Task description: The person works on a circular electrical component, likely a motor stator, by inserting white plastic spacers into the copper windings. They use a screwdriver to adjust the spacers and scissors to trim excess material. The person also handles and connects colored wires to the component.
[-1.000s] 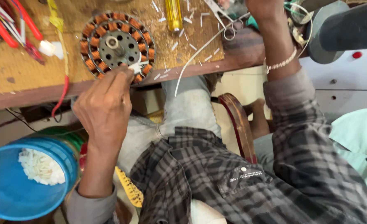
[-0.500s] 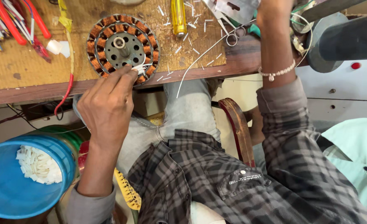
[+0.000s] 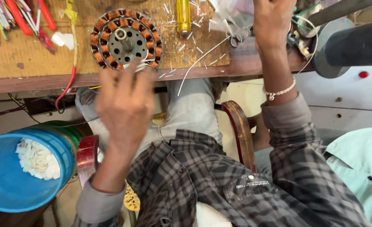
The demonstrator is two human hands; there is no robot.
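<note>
A round motor stator (image 3: 146, 40) with copper windings and a steel shaft lies on the wooden bench (image 3: 26, 54). My left hand (image 3: 125, 105) hovers just in front of its near edge, blurred, with the fingers spread. Its fingertips are by a few white strips (image 3: 139, 66) that stick out of the stator. My right hand (image 3: 274, 23) is stretched to the far right of the bench, next to clear plastic (image 3: 230, 12) and small scissors (image 3: 237, 40). Its fingers run past the top edge, so what they hold is hidden.
A yellow-handled screwdriver (image 3: 183, 14) and short white strips lie behind the stator. Red-handled pliers (image 3: 47, 14) and wires lie far left. A blue tub (image 3: 9, 193) holding white paper pieces (image 3: 36, 159) stands low left. A dark grey cylinder (image 3: 354, 42) is at right, a wooden chair arm (image 3: 240, 130) between my legs.
My left hand, pinched at the stator's edge before, has come back toward me and spread its fingers. My right hand has stayed at the far right of the bench.
</note>
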